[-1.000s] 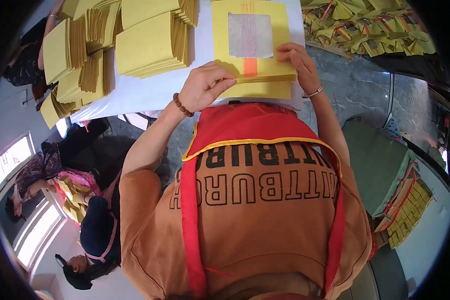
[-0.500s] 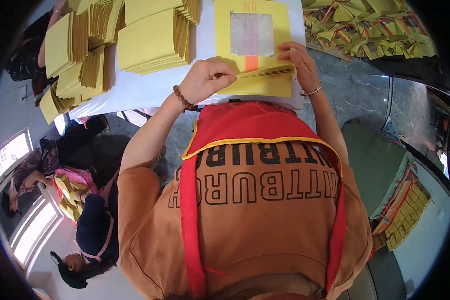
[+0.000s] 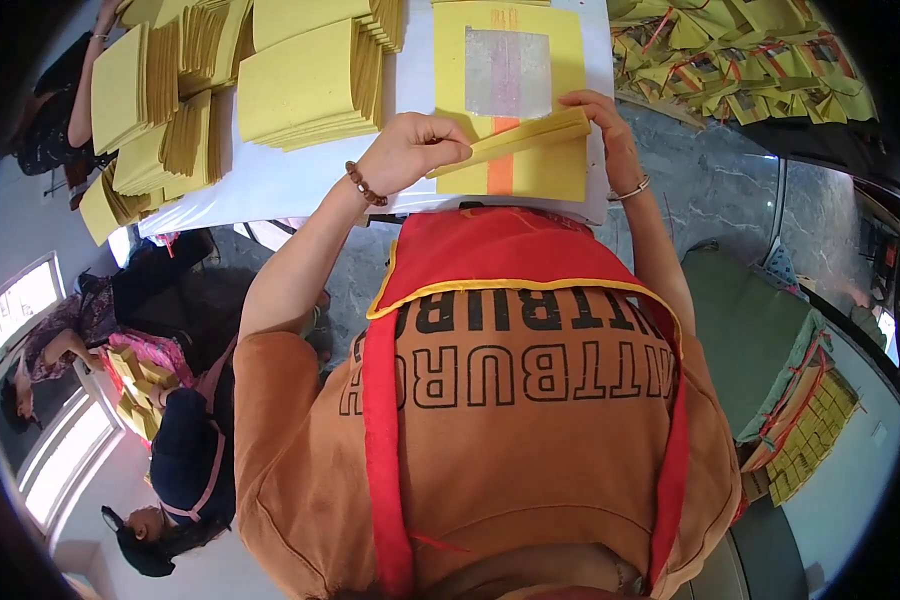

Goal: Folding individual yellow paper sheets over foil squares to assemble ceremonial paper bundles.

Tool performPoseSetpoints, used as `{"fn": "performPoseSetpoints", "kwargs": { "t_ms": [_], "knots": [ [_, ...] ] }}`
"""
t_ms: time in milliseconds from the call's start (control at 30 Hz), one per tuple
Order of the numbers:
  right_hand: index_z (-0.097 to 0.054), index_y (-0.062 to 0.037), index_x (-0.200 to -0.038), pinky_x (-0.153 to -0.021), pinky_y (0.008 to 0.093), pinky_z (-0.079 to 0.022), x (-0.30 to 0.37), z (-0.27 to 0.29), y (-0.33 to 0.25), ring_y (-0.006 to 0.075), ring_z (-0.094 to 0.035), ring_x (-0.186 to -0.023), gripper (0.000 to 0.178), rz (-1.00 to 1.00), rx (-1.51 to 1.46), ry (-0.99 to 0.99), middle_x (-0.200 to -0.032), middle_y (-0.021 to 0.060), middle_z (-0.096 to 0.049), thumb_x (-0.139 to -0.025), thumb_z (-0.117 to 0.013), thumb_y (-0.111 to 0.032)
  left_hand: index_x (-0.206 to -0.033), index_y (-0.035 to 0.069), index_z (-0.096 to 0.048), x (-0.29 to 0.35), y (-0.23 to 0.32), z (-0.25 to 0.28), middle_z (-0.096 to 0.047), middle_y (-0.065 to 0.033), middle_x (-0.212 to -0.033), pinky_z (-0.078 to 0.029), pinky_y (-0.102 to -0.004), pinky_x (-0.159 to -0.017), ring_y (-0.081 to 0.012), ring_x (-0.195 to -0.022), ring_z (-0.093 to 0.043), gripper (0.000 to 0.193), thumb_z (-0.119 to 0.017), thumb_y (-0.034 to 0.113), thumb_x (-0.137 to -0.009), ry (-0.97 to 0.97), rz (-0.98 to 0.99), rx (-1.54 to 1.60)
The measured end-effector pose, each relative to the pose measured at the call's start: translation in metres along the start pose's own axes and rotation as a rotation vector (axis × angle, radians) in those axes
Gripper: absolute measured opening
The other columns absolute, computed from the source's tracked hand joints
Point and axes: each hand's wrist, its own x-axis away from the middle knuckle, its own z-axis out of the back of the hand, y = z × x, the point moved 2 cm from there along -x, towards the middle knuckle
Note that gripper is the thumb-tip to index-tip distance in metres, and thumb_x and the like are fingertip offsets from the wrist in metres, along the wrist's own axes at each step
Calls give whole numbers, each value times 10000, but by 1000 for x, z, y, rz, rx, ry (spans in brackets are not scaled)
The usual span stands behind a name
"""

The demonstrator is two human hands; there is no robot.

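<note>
Between my two hands is a narrow folded stack of yellow paper (image 3: 530,138), slanting up toward the right. The thumb and curled fingers of my left hand (image 3: 405,155) pinch its left end. My right hand (image 3: 615,140) grips the other end, with its fingertips partly hidden behind the paper. Under the stack lies a flat yellow sheet (image 3: 560,180), bearing a silver square (image 3: 508,72) and an orange stripe down its middle. The folded stack crosses this sheet just below the square.
Folded yellow paper bundles (image 3: 300,85) stand on the white table (image 3: 260,185) to the left. More yellow papers with red ties (image 3: 740,60) lie at the far right. A co-worker in dark clothes (image 3: 185,450) handles yellow paper at the left. Another person's arm (image 3: 85,95) shows at the upper left.
The folded stack has tilted, its right end rising and more of its face showing. My right fingers have closed round that end. The sheet below has shifted slightly right and nearer.
</note>
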Motion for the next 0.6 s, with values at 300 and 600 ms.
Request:
{"fn": "performPoseSetpoints", "kwargs": {
  "t_ms": [300, 600],
  "knots": [
    [-618, -45, -1021, -960, 322, -348, 0, -3, 3, 208, -453, -1107, 296, 3, 91, 2, -1130, 67, -549, -738, -672, -111, -925, 13, -645, 0, 3, 9, -601, 1, -744, -386, -203, -591, -49, -652, -481, 186, -618, 159, -814, 14, 56, 43],
    [-599, -34, -1038, -897, 297, -406, 4, -7, 13, 186, -516, -1041, 242, -183, -253, 126, -1110, 71, -556, -799, -584, 6, -1121, 59, -590, -11, 0, 12, -552, -75, -1192, -383, -382, -925, -273, -1111, -455, 401, -647, 111, -728, 321, -585, -831]
  ]
}}
